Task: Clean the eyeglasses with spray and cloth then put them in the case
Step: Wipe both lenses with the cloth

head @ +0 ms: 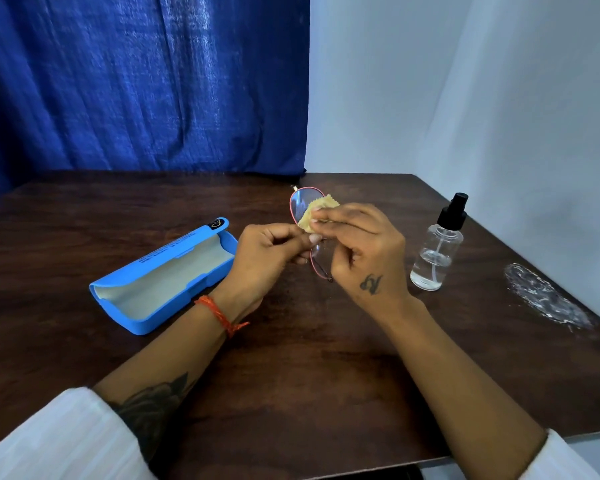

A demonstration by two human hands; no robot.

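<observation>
Eyeglasses (303, 206) pinched between left hand (267, 258) and right hand's (361, 251) cloth (317, 213)

Head camera (wide-angle) looks forward, down over table (291, 358).

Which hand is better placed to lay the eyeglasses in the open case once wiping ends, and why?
Probably the left hand: it already grips the eyeglasses and is nearer the open case, while the right hand pinches the cloth.

Left hand (269, 252) gripping eyeglasses (303, 206), right hand (357, 244) apparently pinching cloth (314, 213)
</observation>
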